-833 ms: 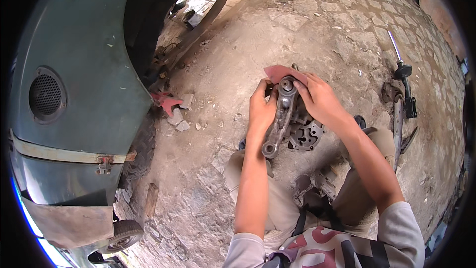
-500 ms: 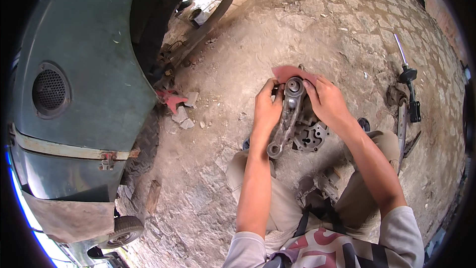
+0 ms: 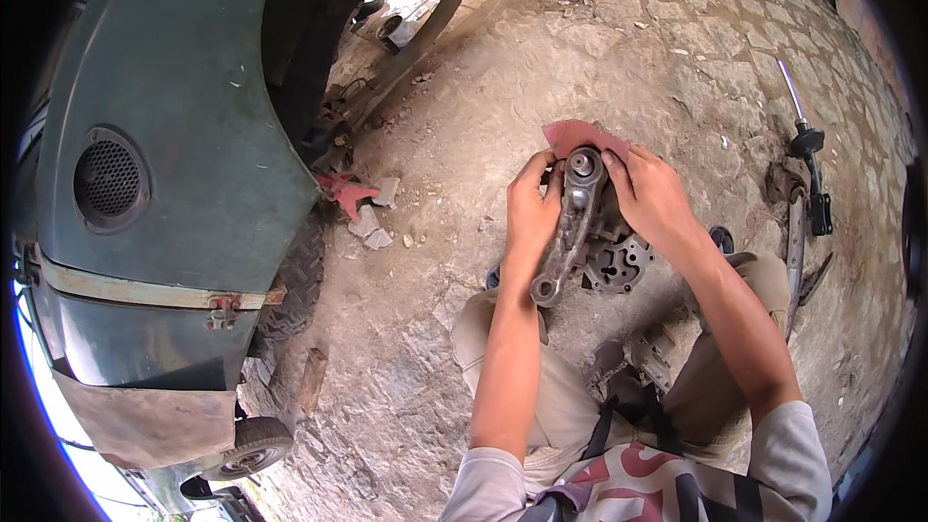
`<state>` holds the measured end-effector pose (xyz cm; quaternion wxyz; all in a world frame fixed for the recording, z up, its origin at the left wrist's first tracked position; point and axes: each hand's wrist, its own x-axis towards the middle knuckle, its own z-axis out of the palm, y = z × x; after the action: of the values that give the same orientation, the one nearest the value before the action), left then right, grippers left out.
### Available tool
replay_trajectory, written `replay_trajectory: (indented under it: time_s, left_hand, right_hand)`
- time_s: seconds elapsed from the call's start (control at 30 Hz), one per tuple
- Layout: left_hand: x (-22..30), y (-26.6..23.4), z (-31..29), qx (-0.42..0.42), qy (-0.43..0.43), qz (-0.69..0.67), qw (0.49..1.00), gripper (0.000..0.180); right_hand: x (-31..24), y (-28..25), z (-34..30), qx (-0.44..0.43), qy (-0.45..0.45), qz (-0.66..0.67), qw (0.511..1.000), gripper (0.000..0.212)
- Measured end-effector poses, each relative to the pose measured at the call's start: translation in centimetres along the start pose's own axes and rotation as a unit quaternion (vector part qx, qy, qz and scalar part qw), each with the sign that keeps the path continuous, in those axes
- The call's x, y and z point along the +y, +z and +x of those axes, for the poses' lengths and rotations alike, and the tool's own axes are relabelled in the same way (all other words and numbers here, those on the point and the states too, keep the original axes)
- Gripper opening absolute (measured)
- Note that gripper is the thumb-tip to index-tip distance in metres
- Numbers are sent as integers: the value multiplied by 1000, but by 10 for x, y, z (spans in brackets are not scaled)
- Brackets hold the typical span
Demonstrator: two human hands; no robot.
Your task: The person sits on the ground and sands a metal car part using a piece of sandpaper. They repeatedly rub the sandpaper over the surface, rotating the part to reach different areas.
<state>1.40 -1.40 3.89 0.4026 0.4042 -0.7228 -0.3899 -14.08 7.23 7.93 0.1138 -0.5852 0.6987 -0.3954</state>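
A dull metal link arm (image 3: 564, 249), with a round eye at each end, stands out in front of me above a metal casting. Behind its far, larger eye curves a red sheet that looks like sandpaper (image 3: 576, 135). My left hand (image 3: 534, 213) is closed at the left side of that eye, by the sheet's left part. On the other side my right hand (image 3: 659, 201) pinches the sheet's right end, thumb against the eye. Under the arm, the grey casting with several holes (image 3: 621, 266) is partly covered. The left fingertips are mostly hidden.
A green car body (image 3: 184, 135) fills the left side, with a red stand (image 3: 346, 193) and broken stones beside it. To the right lie a shock absorber (image 3: 810, 159) and a long metal bar (image 3: 796, 261). A small wooden block (image 3: 312, 380) rests on the rough stone floor.
The whole view has shifted slightly, so everything sits a little further right. Both hands keep their places at the arm's far eye, with the red sheet still bent behind it.
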Motion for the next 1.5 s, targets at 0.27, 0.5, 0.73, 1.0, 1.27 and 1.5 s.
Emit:
replay_trajectory:
  time_s: [0.27, 0.5, 0.73, 1.0, 1.27, 1.5]
  left_hand:
    - [0, -1, 0, -10, -61, -69, 996, 17]
    - [3, -3, 0, -20, -83, -118, 989, 17]
    - [19, -5, -1, -17, -117, -123, 985, 17]
    - [22, -4, -3, -12, -101, -91, 991, 19]
    - [10, -3, -1, -28, -76, -83, 993, 17]
    - [2, -6, 3, 9, -56, -114, 992, 16]
  right_hand:
    - [-3, -2, 0, 4, -15, 32, 999, 24]
    - [-4, 0, -2, 2, -44, 41, 998, 28]
    - [-1, 1, -2, 38, -83, 57, 994, 29]
    - [-2, -3, -1, 17, -52, 51, 997, 29]
    - [4, 4, -2, 17, -60, 16, 998, 29]
    - [-3, 10, -6, 76, -107, 27, 991, 30]
